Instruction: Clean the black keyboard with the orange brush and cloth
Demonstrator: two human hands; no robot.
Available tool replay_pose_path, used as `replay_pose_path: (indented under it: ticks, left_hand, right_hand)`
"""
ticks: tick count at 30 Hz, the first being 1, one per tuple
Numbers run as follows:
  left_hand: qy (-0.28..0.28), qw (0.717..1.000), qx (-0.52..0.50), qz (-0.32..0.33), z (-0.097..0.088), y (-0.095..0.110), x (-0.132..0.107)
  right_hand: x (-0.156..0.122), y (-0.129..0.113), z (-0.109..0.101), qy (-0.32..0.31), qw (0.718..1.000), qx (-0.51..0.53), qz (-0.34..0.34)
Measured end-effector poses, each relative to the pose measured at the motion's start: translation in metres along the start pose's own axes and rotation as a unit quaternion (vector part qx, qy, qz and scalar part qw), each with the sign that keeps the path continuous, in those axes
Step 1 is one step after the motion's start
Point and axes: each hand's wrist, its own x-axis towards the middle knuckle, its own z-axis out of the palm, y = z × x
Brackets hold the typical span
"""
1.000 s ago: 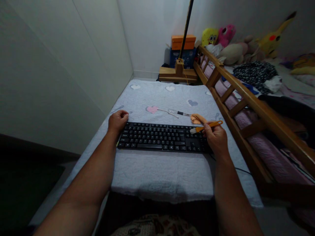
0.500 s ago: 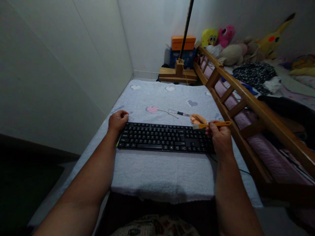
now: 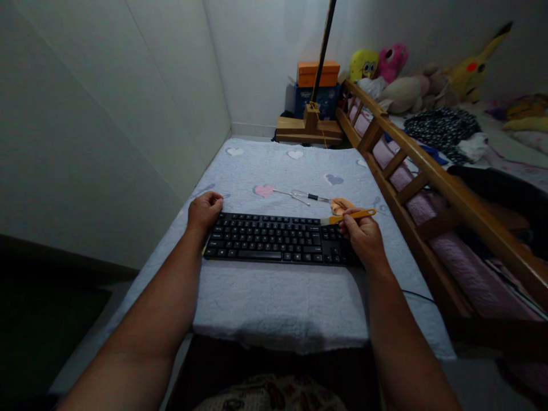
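A black keyboard (image 3: 278,238) lies across a pale quilted cover with heart patches (image 3: 282,297). My left hand (image 3: 204,210) is curled on the keyboard's far left corner, fingers closed on its edge. My right hand (image 3: 362,235) sits over the keyboard's right end and pinches a small orange-handled brush (image 3: 347,217), held level with its bristles pointing left above the top row of keys.
Behind the keyboard lie an orange cloth (image 3: 342,205) and thin metal tools (image 3: 305,196). A wooden bed rail (image 3: 411,160) runs along the right, with plush toys (image 3: 385,68) beyond. Boxes (image 3: 319,83) and a pole on a wooden base (image 3: 310,123) stand at the far wall.
My right hand has swept the brush back to the left along the keyboard's top right edge after swinging right. The left hand and keyboard have stayed put.
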Motion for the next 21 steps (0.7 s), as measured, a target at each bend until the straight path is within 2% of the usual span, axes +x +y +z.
replay_pose_path:
  ticks: [7,11,13,17,21]
  left_hand:
    - [-0.002,1.000,-0.001,0.001,0.001,-0.001,0.000]
    - [0.000,1.000,0.003,0.000,0.000,0.001,0.001]
    - [0.000,1.000,0.004,0.000,-0.001,0.002,0.000]
    - [-0.001,1.000,0.005,-0.001,0.000,0.001,0.000]
    - [-0.003,1.000,-0.003,0.004,0.002,-0.003,0.000]
  right_hand:
    - [-0.001,-0.002,-0.013,0.094,0.987,-0.126,-0.016]
    - [-0.001,-0.003,-0.018,0.138,0.981,-0.134,-0.030]
    - [-0.002,-0.004,-0.016,0.132,0.985,-0.104,-0.031]
    - [-0.005,-0.005,-0.004,0.074,0.997,-0.024,-0.017]
    - [-0.006,-0.005,0.004,0.039,0.999,-0.018,-0.013]
